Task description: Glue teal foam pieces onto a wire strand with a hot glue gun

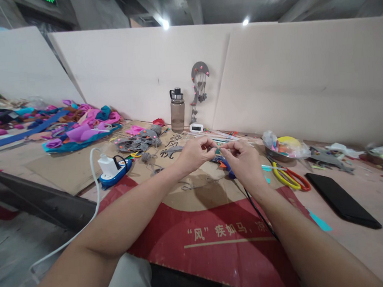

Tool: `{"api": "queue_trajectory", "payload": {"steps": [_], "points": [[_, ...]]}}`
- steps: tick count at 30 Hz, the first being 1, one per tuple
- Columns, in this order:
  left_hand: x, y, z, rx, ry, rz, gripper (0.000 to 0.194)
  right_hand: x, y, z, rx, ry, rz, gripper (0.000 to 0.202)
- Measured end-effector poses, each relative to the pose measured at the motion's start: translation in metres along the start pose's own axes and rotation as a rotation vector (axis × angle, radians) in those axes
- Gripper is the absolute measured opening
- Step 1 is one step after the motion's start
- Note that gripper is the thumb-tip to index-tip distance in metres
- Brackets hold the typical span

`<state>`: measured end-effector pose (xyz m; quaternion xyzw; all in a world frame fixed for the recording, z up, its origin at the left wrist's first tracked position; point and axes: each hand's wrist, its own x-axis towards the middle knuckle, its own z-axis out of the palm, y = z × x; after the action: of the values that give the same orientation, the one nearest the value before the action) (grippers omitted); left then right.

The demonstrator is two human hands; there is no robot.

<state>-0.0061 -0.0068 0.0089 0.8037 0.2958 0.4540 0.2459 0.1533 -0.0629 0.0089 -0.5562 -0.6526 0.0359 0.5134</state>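
Observation:
Above the cardboard, my left hand (195, 153) and my right hand (242, 161) meet fingertip to fingertip. Both pinch a small green-teal piece (217, 151), possibly felt; its exact shape is too small to make out. Partly hidden behind my right hand is a blue-handled tool (230, 171) with a black cord. Grey yarn (194, 186) trails over the cardboard (179, 201) below my hands. Left of them lie grey felt pieces with pink dots (137, 142). Against the white board hangs a grey felt moon ornament (200, 70) with strung pieces.
A water bottle (177, 111) and a small white digital clock (196, 128) stand at the back. Scissors (290, 180), a black phone (343, 200) and a metal bowl (282, 155) are on the right. On the left are a blue power strip (115, 177) and colourful felt scraps (85, 124).

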Motion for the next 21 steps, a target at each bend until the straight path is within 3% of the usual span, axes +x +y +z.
{"api": "queue_trajectory", "payload": {"steps": [10,15,21], "points": [[0.004,-0.006,-0.001,-0.003,-0.044,0.01,0.01,0.002,-0.008,-0.002,-0.001,-0.057,0.096,0.018],[0.005,-0.008,-0.004,-0.131,-0.12,-0.064,0.015,0.001,-0.009,-0.004,0.044,-0.109,0.187,0.021],[0.006,-0.012,-0.007,-0.441,-0.223,-0.204,0.027,0.003,0.005,0.0,0.162,-0.126,0.24,0.022]]}}
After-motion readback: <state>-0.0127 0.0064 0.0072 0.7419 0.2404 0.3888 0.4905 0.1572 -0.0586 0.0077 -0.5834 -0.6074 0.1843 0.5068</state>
